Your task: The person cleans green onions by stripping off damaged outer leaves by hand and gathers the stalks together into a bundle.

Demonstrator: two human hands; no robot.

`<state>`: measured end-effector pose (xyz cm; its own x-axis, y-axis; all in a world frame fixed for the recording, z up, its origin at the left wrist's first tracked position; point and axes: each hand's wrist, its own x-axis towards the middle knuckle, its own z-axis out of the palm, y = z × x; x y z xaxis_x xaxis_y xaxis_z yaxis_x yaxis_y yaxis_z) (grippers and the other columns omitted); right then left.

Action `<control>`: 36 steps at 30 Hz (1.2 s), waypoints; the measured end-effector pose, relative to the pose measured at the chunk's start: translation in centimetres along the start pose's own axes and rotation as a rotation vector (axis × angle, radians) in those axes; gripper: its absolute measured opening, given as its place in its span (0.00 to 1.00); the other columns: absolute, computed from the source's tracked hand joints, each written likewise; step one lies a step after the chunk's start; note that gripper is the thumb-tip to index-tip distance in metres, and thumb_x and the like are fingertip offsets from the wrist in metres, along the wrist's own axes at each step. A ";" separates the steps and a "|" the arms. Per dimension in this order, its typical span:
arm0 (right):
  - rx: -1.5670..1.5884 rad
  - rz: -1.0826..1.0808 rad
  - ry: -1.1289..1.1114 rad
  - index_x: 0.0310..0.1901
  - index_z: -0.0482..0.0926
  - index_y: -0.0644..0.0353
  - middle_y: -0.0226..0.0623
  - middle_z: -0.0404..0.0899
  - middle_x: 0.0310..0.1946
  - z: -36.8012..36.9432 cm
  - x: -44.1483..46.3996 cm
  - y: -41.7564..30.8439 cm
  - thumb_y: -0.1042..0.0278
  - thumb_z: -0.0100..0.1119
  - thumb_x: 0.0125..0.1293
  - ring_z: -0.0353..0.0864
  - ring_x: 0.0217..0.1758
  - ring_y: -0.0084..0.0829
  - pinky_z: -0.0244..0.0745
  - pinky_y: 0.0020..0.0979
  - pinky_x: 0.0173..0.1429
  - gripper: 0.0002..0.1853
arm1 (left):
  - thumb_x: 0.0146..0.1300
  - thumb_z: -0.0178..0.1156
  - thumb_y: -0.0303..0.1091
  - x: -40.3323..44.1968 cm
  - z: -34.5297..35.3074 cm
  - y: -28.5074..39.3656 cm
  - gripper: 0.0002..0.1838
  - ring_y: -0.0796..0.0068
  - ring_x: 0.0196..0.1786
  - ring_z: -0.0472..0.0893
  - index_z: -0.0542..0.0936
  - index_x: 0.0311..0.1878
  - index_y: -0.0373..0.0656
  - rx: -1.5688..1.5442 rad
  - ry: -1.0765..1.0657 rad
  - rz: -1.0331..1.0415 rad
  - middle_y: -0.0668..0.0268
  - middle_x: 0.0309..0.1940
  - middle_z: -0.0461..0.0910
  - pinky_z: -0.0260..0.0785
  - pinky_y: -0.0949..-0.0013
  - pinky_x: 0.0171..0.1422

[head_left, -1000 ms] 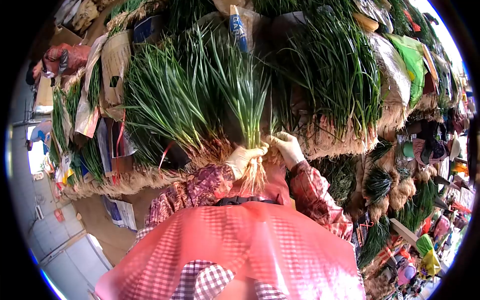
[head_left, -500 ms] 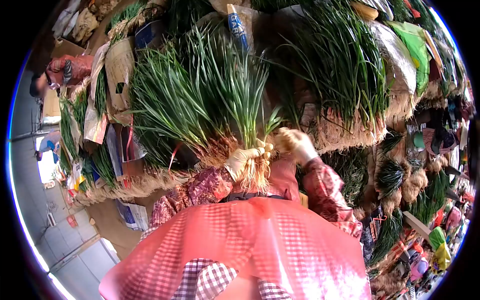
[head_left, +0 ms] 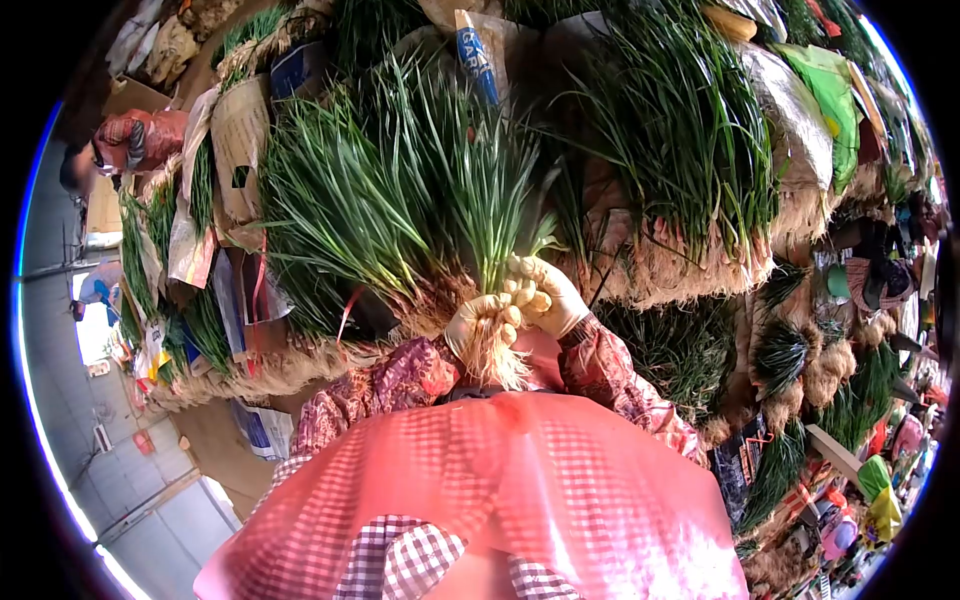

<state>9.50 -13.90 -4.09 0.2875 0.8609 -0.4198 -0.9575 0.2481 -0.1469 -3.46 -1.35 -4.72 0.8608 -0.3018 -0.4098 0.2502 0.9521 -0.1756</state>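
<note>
My left hand [head_left: 480, 322], in a pale glove, is wrapped around the base of a bunch of long-leaved green plants [head_left: 490, 200]. Pale stringy roots [head_left: 495, 365] hang below its fingers. My right hand [head_left: 545, 295], gloved too, is closed against the same bunch just above and right of the left, fingers curled at the stems. A small leafy piece [head_left: 540, 235] sticks out above the right hand. Left of the bunch lies a pile of similar plants [head_left: 350, 200], their reddish-brown roots [head_left: 435, 300] near my left hand.
A large stack of rooted plants [head_left: 690, 150] stands to the right, beside white and green sacks [head_left: 815, 95]. A blue-and-white bag [head_left: 477, 60] is behind. Another person [head_left: 140, 140] is at far left. A red apron [head_left: 480, 470] covers my lap.
My right hand has moved left and closed against the bunch beside my left hand. The left hand keeps its hold, and the bunch has shifted slightly.
</note>
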 end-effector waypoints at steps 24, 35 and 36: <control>-2.114 -0.473 0.843 0.45 0.80 0.54 0.40 0.83 0.34 -8.2 -1.4 -6.8 0.50 0.65 0.57 0.83 0.38 0.38 0.78 0.39 0.44 0.20 | 0.64 0.53 0.23 0.8 3.6 -0.6 0.20 0.77 0.35 0.78 0.70 0.60 0.44 0.313 0.269 0.080 0.62 0.49 0.76 0.78 0.71 0.37; -2.004 -0.053 0.771 0.49 0.80 0.56 0.46 0.82 0.44 -5.3 1.1 -7.9 0.47 0.62 0.57 0.81 0.49 0.45 0.74 0.41 0.55 0.24 | 0.62 0.60 0.26 0.9 3.6 0.0 0.17 0.76 0.33 0.81 0.77 0.55 0.40 0.390 0.358 0.095 0.65 0.35 0.81 0.77 0.74 0.35; -2.004 -0.056 0.752 0.49 0.80 0.56 0.46 0.82 0.44 -5.9 1.7 -8.3 0.47 0.62 0.57 0.81 0.49 0.45 0.74 0.42 0.55 0.24 | 0.62 0.60 0.26 0.9 4.6 0.2 0.17 0.76 0.33 0.81 0.76 0.55 0.40 0.430 0.343 0.099 0.65 0.36 0.81 0.77 0.73 0.35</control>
<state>18.07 -17.13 -8.86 0.7442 0.4505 -0.4931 0.2139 -0.8602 -0.4630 -0.59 -1.20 -0.97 0.7142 -0.1398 -0.6858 0.3953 0.8892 0.2303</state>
